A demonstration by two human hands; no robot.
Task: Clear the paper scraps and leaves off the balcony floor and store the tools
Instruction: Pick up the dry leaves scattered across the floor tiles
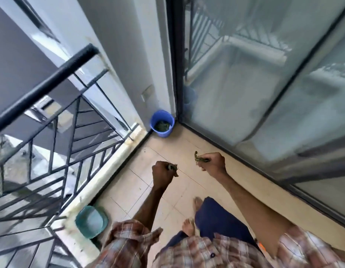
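My left hand (162, 173) is curled round a small bunch of green leaves (174, 168) that pokes out beside the thumb. My right hand (214, 161) grips another bunch of leaves (199, 157), the stems sticking out to the left. Both fists are held out over the beige tiled balcony floor (163, 192). A blue bucket (162, 123) stands in the far corner with green leaves inside it, well ahead of both hands.
A black metal railing (51, 120) on a low ledge runs along the left. Glass sliding doors (264, 105) close the right side. A teal basin (91, 221) sits by the ledge near my bare feet (189, 226). A few small specks lie on the tiles.
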